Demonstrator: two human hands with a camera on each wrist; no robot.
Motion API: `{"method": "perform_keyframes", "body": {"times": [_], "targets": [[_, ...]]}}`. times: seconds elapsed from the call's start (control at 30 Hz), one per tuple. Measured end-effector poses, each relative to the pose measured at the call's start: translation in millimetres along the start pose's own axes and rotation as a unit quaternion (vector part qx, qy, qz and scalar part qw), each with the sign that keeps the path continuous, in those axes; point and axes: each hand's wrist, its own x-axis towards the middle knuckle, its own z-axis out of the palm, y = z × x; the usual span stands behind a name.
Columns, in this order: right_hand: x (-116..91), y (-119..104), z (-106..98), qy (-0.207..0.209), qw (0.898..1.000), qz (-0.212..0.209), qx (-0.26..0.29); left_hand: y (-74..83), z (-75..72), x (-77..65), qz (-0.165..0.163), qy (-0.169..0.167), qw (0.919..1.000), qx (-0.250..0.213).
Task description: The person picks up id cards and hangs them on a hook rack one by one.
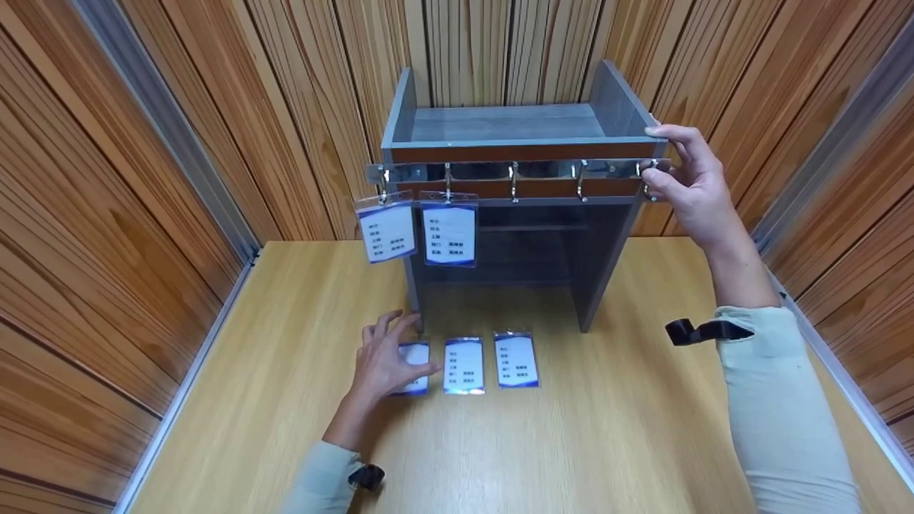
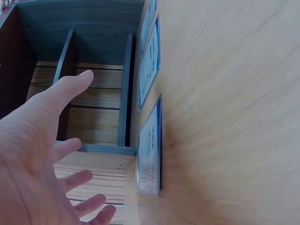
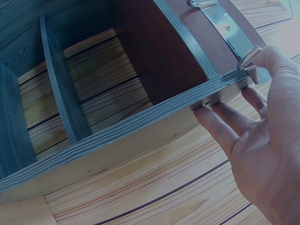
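My left hand [image 1: 378, 364] hovers over the leftmost badge [image 1: 414, 371] lying on the table, thumb and fingers spread apart. In the left wrist view, a gap shows between those fingers and the nearest badge [image 2: 150, 154]. Two more badges, a middle one [image 1: 464, 366] and a right one [image 1: 515, 360], lie beside it in a row. My right hand [image 1: 696, 182] grips the front right corner of the grey wooden shelf [image 1: 507, 123], thumb at the end of the metal hook rail [image 1: 546, 171], fingers against the side panel [image 3: 140, 126]. Two badges hang from the left hooks, one tilted [image 1: 388, 234], one straighter [image 1: 449, 234].
The shelf stands on a light wooden table [image 1: 571, 428], close to the slatted back wall [image 1: 493, 50]. Further hooks [image 1: 513, 182] on the rail carry no badge. Wood-panelled walls [image 1: 93, 214] flank the table on both sides.
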Motion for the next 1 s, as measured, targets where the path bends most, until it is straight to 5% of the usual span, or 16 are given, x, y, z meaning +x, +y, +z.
{"method": "perform_keyframes", "body": {"times": [0.63, 1.0], "targets": [[0.7, 4.8, -3.1, 0.005, 1.000, 0.000, 0.006, -18.5, 1.5, 4.8, -0.018, -0.030, 0.9973, -0.064], [-0.2, 1.4, -0.9, -0.001, 1.000, -0.002, 0.007, -23.2, 8.0, 7.1, -0.051, -0.026, 0.9979, -0.030]]}}
